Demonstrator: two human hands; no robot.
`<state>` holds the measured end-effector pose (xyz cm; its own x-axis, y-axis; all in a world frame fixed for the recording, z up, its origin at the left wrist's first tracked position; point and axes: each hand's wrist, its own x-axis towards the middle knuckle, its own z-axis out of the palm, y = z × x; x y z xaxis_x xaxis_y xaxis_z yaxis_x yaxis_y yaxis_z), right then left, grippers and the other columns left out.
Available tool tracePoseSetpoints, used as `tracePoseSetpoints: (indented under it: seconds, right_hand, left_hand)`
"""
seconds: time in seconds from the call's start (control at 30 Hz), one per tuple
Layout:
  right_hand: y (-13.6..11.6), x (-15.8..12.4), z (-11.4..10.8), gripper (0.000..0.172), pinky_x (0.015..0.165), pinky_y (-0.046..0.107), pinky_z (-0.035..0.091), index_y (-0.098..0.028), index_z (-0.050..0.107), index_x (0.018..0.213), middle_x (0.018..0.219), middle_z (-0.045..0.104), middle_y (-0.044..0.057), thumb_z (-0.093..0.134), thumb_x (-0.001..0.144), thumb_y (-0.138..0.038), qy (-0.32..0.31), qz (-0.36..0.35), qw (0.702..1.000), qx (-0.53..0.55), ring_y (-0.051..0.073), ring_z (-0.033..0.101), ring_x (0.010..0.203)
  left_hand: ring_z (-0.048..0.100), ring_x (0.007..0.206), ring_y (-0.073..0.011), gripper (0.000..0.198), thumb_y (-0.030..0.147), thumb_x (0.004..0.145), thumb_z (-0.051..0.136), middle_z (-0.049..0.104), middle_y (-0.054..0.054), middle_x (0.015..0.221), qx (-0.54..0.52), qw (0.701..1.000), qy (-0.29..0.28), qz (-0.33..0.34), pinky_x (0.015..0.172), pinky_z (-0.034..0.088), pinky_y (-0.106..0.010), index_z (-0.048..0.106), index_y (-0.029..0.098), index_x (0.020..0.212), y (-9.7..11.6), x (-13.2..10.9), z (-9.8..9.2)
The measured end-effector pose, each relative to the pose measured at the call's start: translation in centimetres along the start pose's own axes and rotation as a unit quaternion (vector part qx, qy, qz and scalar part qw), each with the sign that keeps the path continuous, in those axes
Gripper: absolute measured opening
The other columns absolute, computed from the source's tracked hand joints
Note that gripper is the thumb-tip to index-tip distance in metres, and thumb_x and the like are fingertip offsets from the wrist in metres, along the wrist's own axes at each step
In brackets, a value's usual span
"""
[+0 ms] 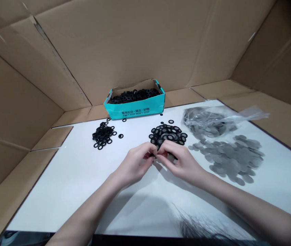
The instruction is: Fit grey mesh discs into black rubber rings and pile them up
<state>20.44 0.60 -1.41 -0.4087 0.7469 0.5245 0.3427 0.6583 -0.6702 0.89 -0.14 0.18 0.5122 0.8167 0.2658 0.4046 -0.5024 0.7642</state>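
My left hand [137, 162] and my right hand [179, 160] meet at the fingertips over the white board [78, 181]. Between the left thumb and fingers a small dark piece shows, mostly hidden. The right fingers are pinched together, and what they hold is too small to make out. Just beyond the hands lies a pile of black rings with grey centres [169, 135]. Loose black rings [103, 135] are heaped to the left. On the right, grey discs [234, 157] spread over the board, below a clear plastic bag [209, 121] of similar discs.
A turquoise box [136, 107] full of black rings stands at the back of the board. Tall cardboard walls [125, 44] surround the board at the back and sides. A few single rings lie near the box. Dark hair hangs at the bottom edge.
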Motion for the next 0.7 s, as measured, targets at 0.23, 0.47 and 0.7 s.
tracePoseSetpoints:
  seconds: [0.23, 0.47, 0.7]
  right_hand:
    - [0.55, -0.18, 0.2, 0.018, 0.06, 0.028, 0.043, -0.02, 0.055, 0.075, 0.072, 0.06, 0.003, 0.054, 0.092, -0.013, -0.007, -0.021, 0.999, -0.029, 0.016, 0.056, 0.07]
    - [0.47, 0.0, -0.28, 0.014, 0.068, 0.032, 0.047, -0.02, 0.062, 0.085, 0.081, 0.066, 0.005, 0.053, 0.095, -0.015, -0.002, -0.008, 1.0, -0.02, 0.018, 0.06, 0.078]
    - [0.47, -0.05, -0.16, 0.015, 0.065, 0.03, 0.044, -0.02, 0.058, 0.079, 0.077, 0.064, 0.004, 0.055, 0.093, -0.015, -0.016, -0.014, 0.999, -0.024, 0.017, 0.058, 0.075]
  left_hand:
    - [0.057, 0.076, -0.0106, 0.015, 0.008, 0.088, 0.049, 0.061, 0.001, 0.087, 0.024, 1.0, 0.003, -0.003, 0.072, 0.049, -0.022, 0.053, 0.02, 0.096, 0.16, 0.0, 0.06]
    - [0.062, 0.081, -0.012, 0.017, 0.009, 0.087, 0.054, 0.064, -0.001, 0.092, 0.001, 1.0, 0.028, 0.008, 0.074, 0.052, -0.024, 0.054, 0.019, 0.1, 0.15, 0.15, 0.0]
    - [0.062, 0.079, -0.0115, 0.009, 0.014, 0.091, 0.055, 0.063, -0.001, 0.092, -0.005, 0.999, 0.04, 0.0, 0.073, 0.051, -0.023, 0.054, 0.019, 0.098, 0.06, 0.02, 0.14]
